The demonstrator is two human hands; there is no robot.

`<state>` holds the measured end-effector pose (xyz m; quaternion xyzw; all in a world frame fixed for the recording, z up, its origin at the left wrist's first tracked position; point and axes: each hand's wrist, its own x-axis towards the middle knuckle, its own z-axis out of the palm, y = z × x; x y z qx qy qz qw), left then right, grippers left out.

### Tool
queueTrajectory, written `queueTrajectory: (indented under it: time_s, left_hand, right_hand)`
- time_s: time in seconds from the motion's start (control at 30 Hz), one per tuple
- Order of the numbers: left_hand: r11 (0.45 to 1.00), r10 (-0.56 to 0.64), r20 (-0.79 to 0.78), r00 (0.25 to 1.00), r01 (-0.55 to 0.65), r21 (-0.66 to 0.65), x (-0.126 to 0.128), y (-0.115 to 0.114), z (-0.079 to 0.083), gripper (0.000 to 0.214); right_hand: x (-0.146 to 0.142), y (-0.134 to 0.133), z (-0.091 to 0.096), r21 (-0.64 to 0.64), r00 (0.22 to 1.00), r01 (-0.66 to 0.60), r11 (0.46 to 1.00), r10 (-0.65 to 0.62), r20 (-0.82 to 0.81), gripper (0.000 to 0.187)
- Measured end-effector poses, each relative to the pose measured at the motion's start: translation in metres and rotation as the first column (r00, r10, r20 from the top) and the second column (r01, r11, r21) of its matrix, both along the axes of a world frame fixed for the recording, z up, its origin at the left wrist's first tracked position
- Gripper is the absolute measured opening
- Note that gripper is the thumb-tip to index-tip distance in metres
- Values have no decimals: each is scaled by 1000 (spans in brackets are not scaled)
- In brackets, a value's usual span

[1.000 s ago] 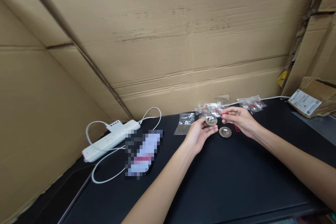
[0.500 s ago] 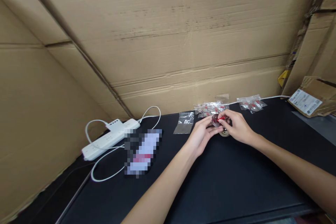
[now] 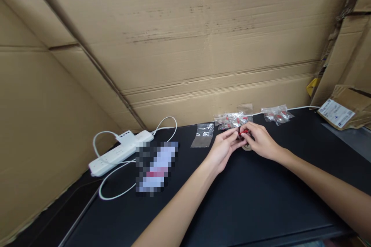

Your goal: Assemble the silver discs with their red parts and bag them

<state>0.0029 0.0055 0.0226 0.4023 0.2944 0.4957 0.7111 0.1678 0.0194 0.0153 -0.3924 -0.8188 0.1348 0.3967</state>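
My left hand is closed around the edge of a small round dark piece, thumb on top and fingers below. From the right, my right hand pinches a small red part against that piece. Whether the two are joined is hidden by my fingers. Just beneath my hands a beige-looking disc with small holes shows in part. Behind them lie several clear plastic bags with red and shiny pieces inside.
A second group of clear bags lies further right. To the left are a flat clear bag, a blurred-out phone-like object and a white power strip with cables. A labelled cardboard box stands at the right, before cardboard walls.
The round piece has tilted in my left hand, so its face shows less. My left thumb has moved over it, while my right hand keeps pinching the red part.
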Motion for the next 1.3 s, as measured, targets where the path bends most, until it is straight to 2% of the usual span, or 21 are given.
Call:
queueTrajectory:
  time_s: [0.33,0.4,0.47,0.53,0.67,0.77,0.87,1.03,1.17,1.3]
  left_hand:
    - [994,97,-6,995,-97,44,4,-3,-8,30]
    - [991,114,-33,993,-111,77,4,-4,-10,34]
    - [985,146,-80,986,-138,102,5,-5,-11,37]
    - [977,193,-124,973,-179,120,6,-4,-11,36]
    - [962,249,-154,956,-226,156,7,-1,-12,34]
    - [962,232,-123,965,-209,177,6,0,-12,34]
    - [959,227,-86,970,-207,195,5,0,-11,33]
    - [949,247,-54,968,-230,216,5,0,-7,31]
    - [946,271,-108,957,-243,215,5,1,-5,26]
    - [942,297,-163,941,-261,211,3,3,-6,18]
  right_hand:
    - [-1,-2,-3,14,998,60,998,-60,1,12]
    - [-3,-2,-7,-53,996,75,996,-77,-52,11]
    - [-6,0,-12,-181,983,61,981,-91,-158,9]
    - [-9,2,-15,-317,943,-5,948,-101,-317,9]
    - [-11,3,-14,-486,773,-147,861,-207,-600,23]
    - [-10,1,-8,-556,675,-219,802,-287,-680,29]
    - [-9,0,-3,-573,629,-296,765,-295,-719,30]
    - [-9,-2,-1,-557,619,-340,758,-265,-739,29]
    - [-9,-3,1,-545,625,-333,769,-253,-739,29]
    - [-11,-2,-1,-529,680,-284,800,-221,-699,28]
